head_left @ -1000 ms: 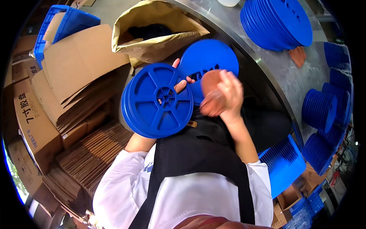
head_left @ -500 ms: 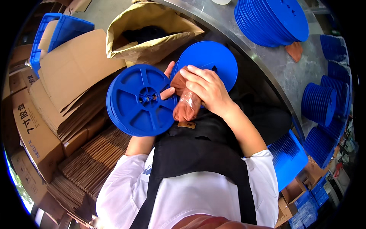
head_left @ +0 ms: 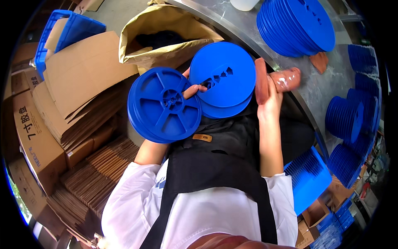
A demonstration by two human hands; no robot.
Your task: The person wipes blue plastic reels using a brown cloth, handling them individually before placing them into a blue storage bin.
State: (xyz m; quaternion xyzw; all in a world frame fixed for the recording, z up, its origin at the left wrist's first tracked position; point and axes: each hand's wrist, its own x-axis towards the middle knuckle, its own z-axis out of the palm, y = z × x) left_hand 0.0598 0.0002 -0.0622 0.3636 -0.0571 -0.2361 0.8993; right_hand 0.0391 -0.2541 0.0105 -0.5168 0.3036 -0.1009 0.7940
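My left hand, mostly hidden behind blue plastic reels, has its thumb and a finger showing between two of them. The left spoked reel looks several flanges thick. Beside it, a smooth-faced reel with a row of small cut-outs leans over my lap. To its right, my right hand is closed round a reddish-brown tool with a flat round head and a stout, clear-wrapped handle. The tool is held apart from the reels, near the table edge.
A metal table curves along the right, carrying a large blue reel stack, a brown scrap and more reels. An open paper sack stands ahead. Cardboard and a blue crate are left; a blue bin is right.
My right hand has moved right with the tool, off the smooth-faced reel and towards the table edge. That reel's cut-outs now show. The spoked reel has shifted slightly right.
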